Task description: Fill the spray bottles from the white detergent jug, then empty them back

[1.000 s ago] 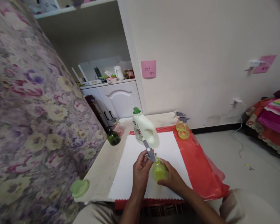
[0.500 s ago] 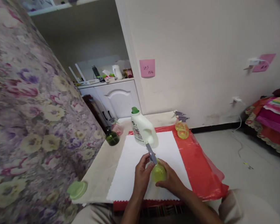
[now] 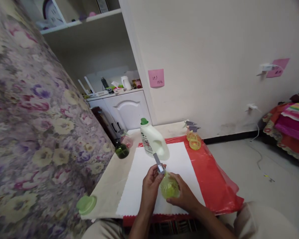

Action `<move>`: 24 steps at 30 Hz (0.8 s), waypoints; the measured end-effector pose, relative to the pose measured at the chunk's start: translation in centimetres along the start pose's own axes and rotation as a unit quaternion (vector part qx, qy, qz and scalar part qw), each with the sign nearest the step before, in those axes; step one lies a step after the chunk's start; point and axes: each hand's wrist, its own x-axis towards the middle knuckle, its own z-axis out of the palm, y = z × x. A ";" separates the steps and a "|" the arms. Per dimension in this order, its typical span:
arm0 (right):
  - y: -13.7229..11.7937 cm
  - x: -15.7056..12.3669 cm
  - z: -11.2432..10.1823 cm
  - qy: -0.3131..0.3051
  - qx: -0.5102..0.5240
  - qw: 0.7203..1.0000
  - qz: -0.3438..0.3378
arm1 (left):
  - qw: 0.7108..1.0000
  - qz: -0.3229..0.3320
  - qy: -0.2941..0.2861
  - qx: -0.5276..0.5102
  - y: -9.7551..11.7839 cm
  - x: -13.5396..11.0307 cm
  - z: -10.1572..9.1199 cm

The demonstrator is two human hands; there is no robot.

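Apparently midway — cups a yellow-green bottle [image 3: 169,188] by its body in the right hand [image 3: 183,194], over the white sheet [image 3: 131,187], and pinches a grey spray head [image 3: 157,160] at its neck with the left hand [image 3: 151,183]. Looks nearly joined — cannot tell whether fully seated. Shows already topped, at the far right of the table [image 3: 107,186], two other spray bottles [image 3: 195,142].
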 end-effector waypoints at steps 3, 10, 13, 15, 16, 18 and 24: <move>-0.5 -0.6 0.0 -0.003 0.020 1.000 0.008 | 1.000 -0.005 0.011 -0.002 0.3 -0.3 0.3; -0.9 -1.4 0.0 0.012 -0.003 1.000 0.017 | 0.999 -0.018 0.031 -0.016 0.3 -0.5 0.9; -1.0 -1.5 -0.1 0.014 0.001 1.000 0.009 | 0.999 -0.017 0.027 -0.019 0.1 -0.5 0.9; -1.0 -1.6 -0.3 0.011 0.016 1.000 0.009 | 0.999 -0.020 0.021 -0.022 0.0 -0.5 0.8; -1.0 -1.6 -0.4 0.008 0.025 1.000 0.011 | 0.999 -0.021 0.017 -0.023 0.0 -0.5 0.8; -1.1 -1.7 -0.6 -0.002 0.050 0.999 0.020 | 0.999 -0.023 0.010 -0.025 0.0 -0.5 0.7; -1.3 -1.8 -1.3 -0.040 0.180 0.982 0.031 | 0.998 -0.034 -0.010 -0.044 0.4 -0.5 0.7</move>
